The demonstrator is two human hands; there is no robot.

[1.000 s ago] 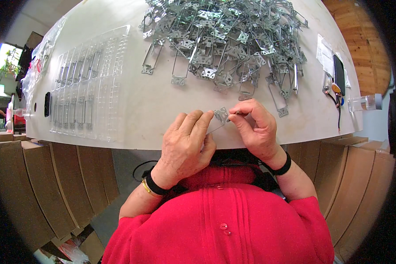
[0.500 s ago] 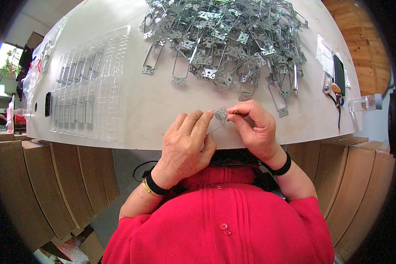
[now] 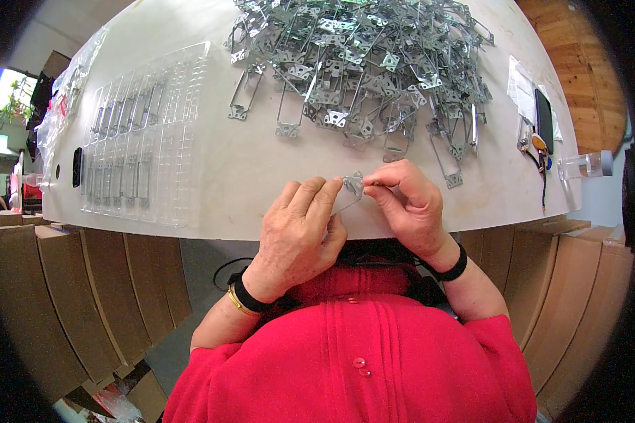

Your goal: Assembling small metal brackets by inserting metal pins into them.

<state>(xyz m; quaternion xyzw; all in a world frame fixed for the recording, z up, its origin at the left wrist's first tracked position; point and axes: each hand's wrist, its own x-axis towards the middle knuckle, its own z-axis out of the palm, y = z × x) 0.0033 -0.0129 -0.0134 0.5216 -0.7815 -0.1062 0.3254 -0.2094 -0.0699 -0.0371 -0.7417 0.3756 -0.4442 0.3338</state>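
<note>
Close to the table's front edge, my left hand [image 3: 298, 229] is closed on a thin metal bracket [image 3: 353, 185], a bent wire-like frame with a flat, holed end plate. That end plate sticks out past the left fingertips. My right hand [image 3: 407, 204] meets it from the right, thumb and forefinger pinched at the plate's edge. Whatever small piece lies in that pinch is too small to make out. A large heap of similar metal brackets [image 3: 360, 77] covers the far middle of the table.
On the left, a clear plastic tray [image 3: 180, 158] holds rows of brackets, with a black object [image 3: 77, 167] beside it. Pliers [image 3: 540, 144], a black phone [image 3: 543, 120], papers [image 3: 521, 88] and a clear jar [image 3: 585, 165] are at the right. Cardboard boxes [image 3: 99, 282] stand below the table.
Both hands stay almost in place around the bracket; the right fingertips shift very slightly at its end plate. A person far off at the left has moved a little.
</note>
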